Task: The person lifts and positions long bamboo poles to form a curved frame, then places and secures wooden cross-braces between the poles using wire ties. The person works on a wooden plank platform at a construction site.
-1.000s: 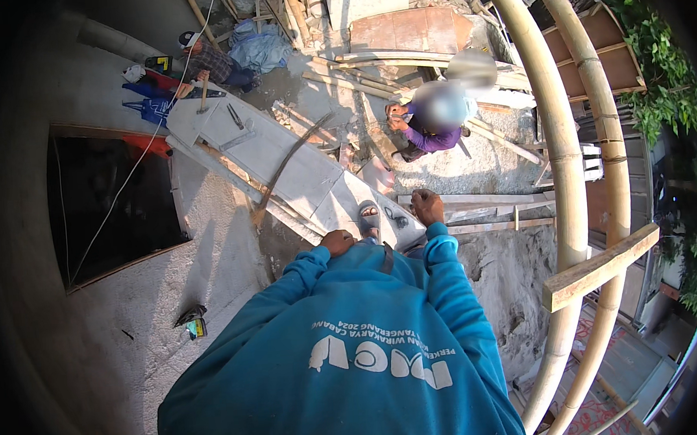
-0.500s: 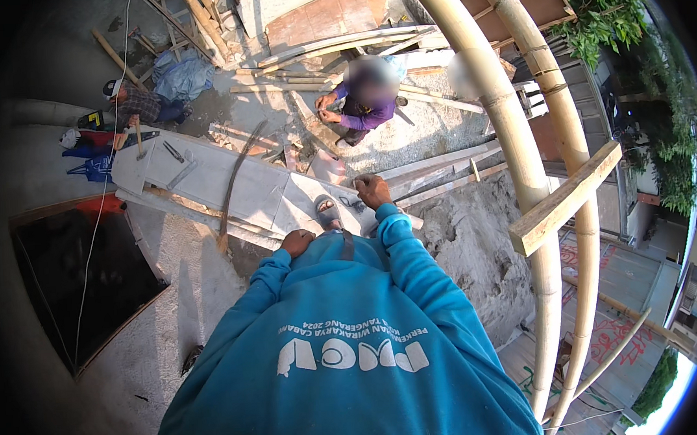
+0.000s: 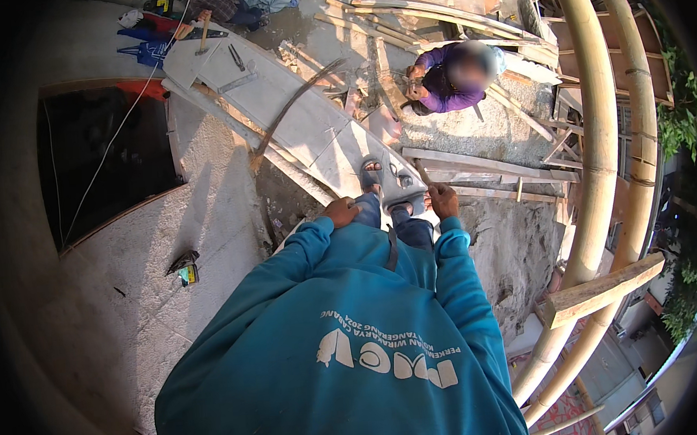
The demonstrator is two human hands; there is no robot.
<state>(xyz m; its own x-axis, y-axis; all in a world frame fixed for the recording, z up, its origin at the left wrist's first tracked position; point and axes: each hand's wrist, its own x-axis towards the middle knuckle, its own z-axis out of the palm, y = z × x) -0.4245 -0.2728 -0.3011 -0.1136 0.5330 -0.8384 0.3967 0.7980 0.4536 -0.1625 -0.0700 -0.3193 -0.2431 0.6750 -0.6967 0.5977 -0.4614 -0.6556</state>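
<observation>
My right hand (image 3: 443, 201) is closed around a short brown stick (image 3: 422, 172), which points away from me above the board; its far end I cannot make out clearly. My left hand (image 3: 342, 211) rests at my left thigh with its fingers curled, and whatever may be inside is hidden. Both my feet, in grey sandals (image 3: 368, 171), stand on a long pale board (image 3: 304, 117). Along this board lie a dark curved strip (image 3: 295, 104), a pair of pincers (image 3: 236, 58), a flat grey bar (image 3: 236, 82) and a wooden-handled hammer (image 3: 205, 22).
A co-worker in purple (image 3: 444, 78) crouches ahead on the right; another person's plaid sleeve (image 3: 213, 2) shows far left. Tall bamboo poles (image 3: 597, 141) with a wood crosspiece (image 3: 604, 289) rise at my right. A large black panel (image 3: 109, 159) lies left. Bamboo lengths (image 3: 456, 23) lie beyond.
My view has swung left, so the scene sits farther right and higher. My right hand has drawn back towards my thigh, and the stick in it now shows. Both feet are now visible.
</observation>
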